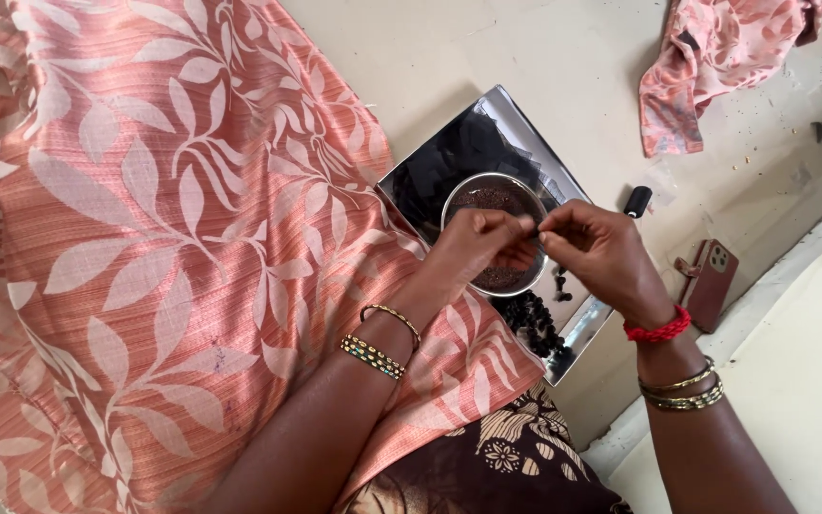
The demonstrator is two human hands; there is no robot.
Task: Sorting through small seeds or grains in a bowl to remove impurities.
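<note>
Both hands meet just above a small round steel bowl (495, 205) of dark seeds: the left hand (476, 246) has its fingertips pinched narrow, and the right hand (599, 252) pinches toward it from the other side, so that a tiny dark bit, too small to name, seems caught between them. That bowl stands on a shiny square steel tray (411, 190) on the floor, directly under the left hand's fingers, with a heap of dark pods (533, 322) on the tray's near edge, below the right hand. Peach leaf-print cloth (145, 247) covers the lap beside the tray, and a phone in a reddish case (711, 283) lies well apart on the right.
</note>
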